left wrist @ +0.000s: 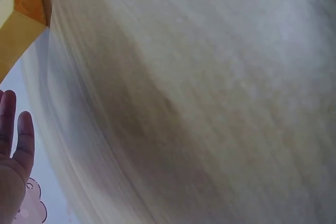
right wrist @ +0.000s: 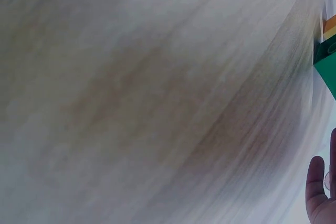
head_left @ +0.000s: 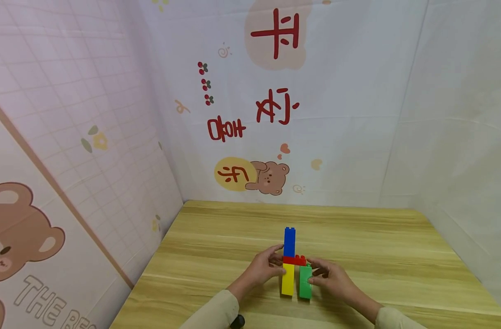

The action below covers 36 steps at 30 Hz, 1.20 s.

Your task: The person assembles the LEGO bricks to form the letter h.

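In the head view, a small block structure stands on the wooden table. A yellow block (head_left: 288,279) and a green block (head_left: 306,282) stand upright, slightly apart, with a red block (head_left: 294,261) bridging their tops. On the red block's left end rises a tall blue block (head_left: 289,242). From the left, my left hand (head_left: 262,268) reaches to the structure, thumb tip at the yellow block and a forefinger near the blue one. Opposite, my right hand (head_left: 333,278) has its thumb tip at the green block. Both wrist views show outstretched fingers beside the blocks.
A black object (head_left: 237,321) lies near my left sleeve at the bottom of the head view. White printed cloth (head_left: 341,114) hangs behind the wooden table (head_left: 217,228), and more cloth encloses its left and right sides.
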Available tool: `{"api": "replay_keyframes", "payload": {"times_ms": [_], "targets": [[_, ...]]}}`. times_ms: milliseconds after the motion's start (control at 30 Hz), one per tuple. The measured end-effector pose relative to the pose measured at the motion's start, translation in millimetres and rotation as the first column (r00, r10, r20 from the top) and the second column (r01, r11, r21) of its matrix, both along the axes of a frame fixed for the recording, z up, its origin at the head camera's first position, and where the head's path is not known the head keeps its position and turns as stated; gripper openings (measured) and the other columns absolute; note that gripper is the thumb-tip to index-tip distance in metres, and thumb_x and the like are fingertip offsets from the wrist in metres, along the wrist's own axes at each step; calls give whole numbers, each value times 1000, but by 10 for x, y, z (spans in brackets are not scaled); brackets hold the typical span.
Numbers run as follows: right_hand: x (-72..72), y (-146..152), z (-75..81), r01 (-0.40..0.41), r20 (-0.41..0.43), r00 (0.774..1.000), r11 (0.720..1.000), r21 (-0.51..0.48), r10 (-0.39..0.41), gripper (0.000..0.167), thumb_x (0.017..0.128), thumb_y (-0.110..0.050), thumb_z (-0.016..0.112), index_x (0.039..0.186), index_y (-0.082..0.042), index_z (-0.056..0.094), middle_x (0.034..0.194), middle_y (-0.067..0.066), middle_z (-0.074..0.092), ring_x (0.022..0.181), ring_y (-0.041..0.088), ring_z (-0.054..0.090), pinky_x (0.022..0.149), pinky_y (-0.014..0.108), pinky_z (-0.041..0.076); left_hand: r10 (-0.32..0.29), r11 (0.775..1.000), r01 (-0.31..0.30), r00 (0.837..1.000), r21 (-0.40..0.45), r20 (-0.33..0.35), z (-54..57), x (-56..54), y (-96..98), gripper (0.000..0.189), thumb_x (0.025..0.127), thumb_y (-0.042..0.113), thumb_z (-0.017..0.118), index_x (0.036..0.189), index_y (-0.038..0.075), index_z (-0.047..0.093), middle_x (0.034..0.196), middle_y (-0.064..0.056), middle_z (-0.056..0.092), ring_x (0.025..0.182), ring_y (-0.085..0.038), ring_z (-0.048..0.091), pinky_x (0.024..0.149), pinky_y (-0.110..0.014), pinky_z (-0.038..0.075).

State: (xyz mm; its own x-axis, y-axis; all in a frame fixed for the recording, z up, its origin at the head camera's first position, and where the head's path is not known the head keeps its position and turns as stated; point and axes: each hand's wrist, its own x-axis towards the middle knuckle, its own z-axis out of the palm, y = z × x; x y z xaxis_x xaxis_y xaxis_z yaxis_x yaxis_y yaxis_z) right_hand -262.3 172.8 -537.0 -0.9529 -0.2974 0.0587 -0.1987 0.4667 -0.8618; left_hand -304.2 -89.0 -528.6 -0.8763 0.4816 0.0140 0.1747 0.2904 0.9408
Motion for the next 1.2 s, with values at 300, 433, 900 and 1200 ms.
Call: {"api": "replay_keyframes", "payload": {"times_ms": [300,433,900,1200], "targets": [[9,1,-21,-36,32,999,999,-12,36,50,89,-22,75,131,1,62,124,19,64,99,26,65,80,26,52,-4,1000,5,999,-3,31,-28,11,-16,69,86,9,78,148,15,47,111,4,67,101,-18,63,92,-38,52],[13,7,-20,-57,29,998,998,0,57,50,91,-22,74,131,3,61,123,19,65,99,25,66,80,28,53,-15,1000,15,999,3,36,-59,10,-31,70,87,10,78,148,15,46,111,4,67,101,-16,64,92,-37,53],[26,8,-53,-97,56,994,995,-21,98,48,92,-18,72,131,8,58,116,19,67,99,29,64,79,25,52,-12,999,15,996,-39,85,-65,57,-40,70,86,12,79,148,12,47,111,-1,66,104,-21,63,90,-39,54],[3,6,-95,-112,44,993,994,9,111,48,94,-21,70,129,10,59,114,16,68,102,32,64,82,27,52,-15,997,21,997,-76,78,-129,35,-49,68,87,16,79,146,6,47,110,1,66,104,-19,62,91,-41,52]]}}
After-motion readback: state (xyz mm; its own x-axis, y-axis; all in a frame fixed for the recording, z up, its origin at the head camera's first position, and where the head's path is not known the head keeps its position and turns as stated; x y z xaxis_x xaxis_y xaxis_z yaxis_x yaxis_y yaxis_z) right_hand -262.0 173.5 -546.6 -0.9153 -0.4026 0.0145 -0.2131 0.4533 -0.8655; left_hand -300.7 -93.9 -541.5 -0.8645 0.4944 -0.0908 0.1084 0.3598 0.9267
